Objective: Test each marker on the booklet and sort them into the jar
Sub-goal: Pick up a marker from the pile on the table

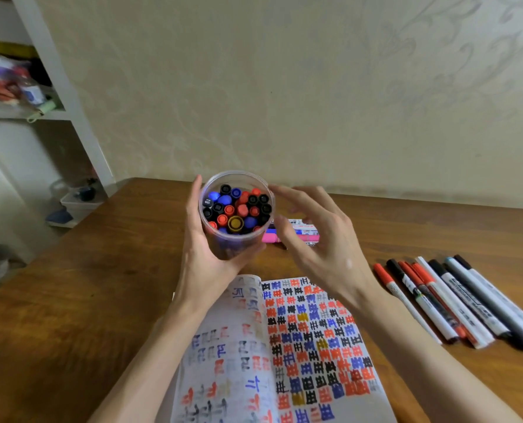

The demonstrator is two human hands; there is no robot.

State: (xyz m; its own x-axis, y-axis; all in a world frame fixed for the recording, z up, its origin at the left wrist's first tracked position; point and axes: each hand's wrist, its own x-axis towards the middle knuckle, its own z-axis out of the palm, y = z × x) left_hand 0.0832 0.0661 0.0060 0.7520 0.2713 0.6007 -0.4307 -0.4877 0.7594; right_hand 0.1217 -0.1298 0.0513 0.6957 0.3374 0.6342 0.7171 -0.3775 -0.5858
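Observation:
My left hand (203, 251) grips a clear plastic jar (266, 193), lifted above the table and packed with several capped markers in black, blue, red and one yellow. My right hand (318, 236) hovers just right of the jar, fingers spread and relaxed, holding nothing; a fingertip is close to the rim. The open booklet (241, 346) lies below my arms, its right page covered with rows of red, blue and black test marks. Several loose markers (455, 300) lie in a row on the table at the right.
A few more markers, pink and white (306, 232), lie on the table behind my right hand. The wooden table (86, 285) meets a pale wall at the back. A white shelf unit (55, 87) with clutter stands at the far left.

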